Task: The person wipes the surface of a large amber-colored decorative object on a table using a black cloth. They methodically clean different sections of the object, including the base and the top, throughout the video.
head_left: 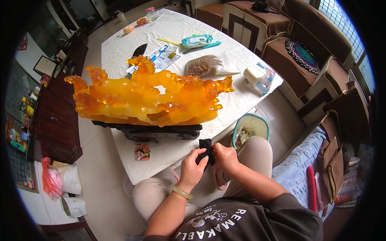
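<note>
Both my hands are at the near edge of the table, above my lap, closed on a small bunched black cloth [205,144]. My left hand [192,169], below a pale bangle, pinches its lower left part between thumb and fingers. My right hand [224,157] grips the cloth from the right in a near fist, its fingertips partly hidden. Just beyond my hands stands a large translucent amber-orange carving [148,100] with curling, knobbly projections. It rests on a dark base [161,131]. Beside the base lies a flat cartoon-figure sticker or card [142,151].
The white-covered table [120,48] also bears a wipes pack [197,40], a bag of brown shreds [204,65], a white box-like pack [255,74] and a glass jar [151,14]. A lined bin [257,123] stands near my right knee; brown sofas line the right.
</note>
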Available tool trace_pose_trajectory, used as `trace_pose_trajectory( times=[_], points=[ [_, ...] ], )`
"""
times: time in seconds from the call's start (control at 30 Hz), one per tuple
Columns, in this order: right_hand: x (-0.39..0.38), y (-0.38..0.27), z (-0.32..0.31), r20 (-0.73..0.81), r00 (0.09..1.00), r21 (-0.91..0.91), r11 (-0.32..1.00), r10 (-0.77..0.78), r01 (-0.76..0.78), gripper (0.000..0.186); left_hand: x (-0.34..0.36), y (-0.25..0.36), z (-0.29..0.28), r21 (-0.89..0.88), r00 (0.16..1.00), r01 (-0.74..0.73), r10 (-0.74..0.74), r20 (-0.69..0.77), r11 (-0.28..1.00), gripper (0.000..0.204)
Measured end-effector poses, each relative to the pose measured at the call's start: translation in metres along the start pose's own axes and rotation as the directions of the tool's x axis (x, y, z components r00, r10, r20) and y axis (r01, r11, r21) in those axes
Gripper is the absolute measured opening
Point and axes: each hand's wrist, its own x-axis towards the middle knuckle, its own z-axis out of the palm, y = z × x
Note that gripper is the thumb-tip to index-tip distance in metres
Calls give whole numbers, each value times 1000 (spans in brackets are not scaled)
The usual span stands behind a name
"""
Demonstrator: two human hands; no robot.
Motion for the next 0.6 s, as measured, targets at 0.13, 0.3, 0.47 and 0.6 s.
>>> trace_pose_trajectory(
  times=[0.13, 0.3, 0.47, 0.6],
  points=[
    [8, -2, 1, 10, 999, 17, 999, -41, 41, 21, 0, 13, -3, 50, 998, -29, 32, -53, 998, 25],
    [22, -5, 7, 80, 994, -18, 997, -71, 73, 22, 2, -1, -6, 17, 989, -51, 53, -139, 999, 27],
    [36, 4, 5, 95, 985, -75, 985, -145, 152, 22, 4, -2, -7, -26, 988, 6, -10, -156, 1000, 29],
    [42, 15, -1, 107, 973, -118, 969, -203, 215, 19, 4, -3, -5, -63, 995, 47, -52, -90, 997, 30]
  ],
)
